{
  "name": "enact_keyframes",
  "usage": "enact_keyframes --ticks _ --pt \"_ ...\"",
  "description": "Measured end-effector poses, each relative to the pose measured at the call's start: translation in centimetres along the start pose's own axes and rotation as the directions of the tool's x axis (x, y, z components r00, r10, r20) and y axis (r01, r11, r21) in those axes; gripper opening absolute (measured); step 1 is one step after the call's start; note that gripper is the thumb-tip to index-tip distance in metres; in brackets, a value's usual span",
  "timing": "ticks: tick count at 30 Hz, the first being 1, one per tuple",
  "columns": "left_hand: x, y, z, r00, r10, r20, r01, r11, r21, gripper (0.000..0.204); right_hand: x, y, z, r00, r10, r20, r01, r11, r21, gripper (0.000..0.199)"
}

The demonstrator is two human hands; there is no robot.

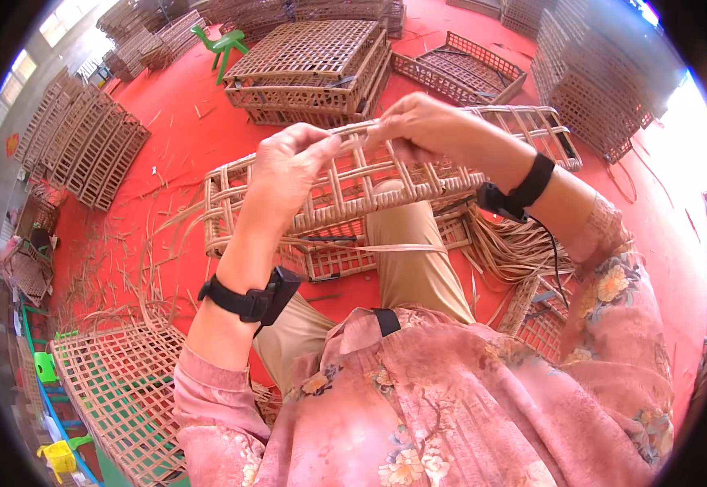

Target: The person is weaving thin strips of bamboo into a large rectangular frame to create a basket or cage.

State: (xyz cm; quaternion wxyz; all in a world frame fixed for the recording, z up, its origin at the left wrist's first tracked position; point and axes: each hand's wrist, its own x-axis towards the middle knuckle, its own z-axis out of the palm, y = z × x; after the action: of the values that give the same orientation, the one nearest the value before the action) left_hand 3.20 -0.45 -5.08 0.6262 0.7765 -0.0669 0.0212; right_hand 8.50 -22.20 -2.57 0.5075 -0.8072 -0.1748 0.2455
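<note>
A brown open-lattice woven basket (345,213) lies tilted across my knees, its thick wrapped edge toward me. My left hand (292,158) is closed at the basket's far rim, thumb and fingertips pinched together on it. Just right of it, my right hand (422,126) pinches the same rim, fingers bent down. Between the two hands only a narrow stretch of rim shows. Whether a loose strip is also between the fingertips I cannot make out. Long pale weaving strips (176,227) trail from the basket's left end.
A bundle of loose strips (516,252) lies right of my knee. Finished-looking lattice trays are stacked ahead (309,73), at the left (85,146) and at the right (593,105). A flat woven piece (122,390) rests at lower left. A green chair (222,50) stands on the red floor (179,122).
</note>
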Motion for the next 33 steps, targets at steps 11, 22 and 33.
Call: enact_keyframes --ticks 11,22,33 --pt "2.3 -1.9 1.1 0.998 0.020 0.057 -0.041 0.924 0.380 0.017 3.2 -0.2 0.3 0.928 0.318 0.194 -0.303 0.947 -0.103 0.021" --pt "2.5 -0.5 3.5 0.937 0.349 -0.002 -0.298 0.803 0.516 0.018 -0.4 -0.6 -4.0 0.990 -0.055 -0.129 0.005 0.935 -0.356 0.021" --pt "3.3 0.4 5.7 0.995 0.085 -0.061 -0.054 0.916 0.398 0.017 -1.8 3.8 -5.1 0.990 -0.029 -0.137 0.014 0.994 -0.107 0.025"
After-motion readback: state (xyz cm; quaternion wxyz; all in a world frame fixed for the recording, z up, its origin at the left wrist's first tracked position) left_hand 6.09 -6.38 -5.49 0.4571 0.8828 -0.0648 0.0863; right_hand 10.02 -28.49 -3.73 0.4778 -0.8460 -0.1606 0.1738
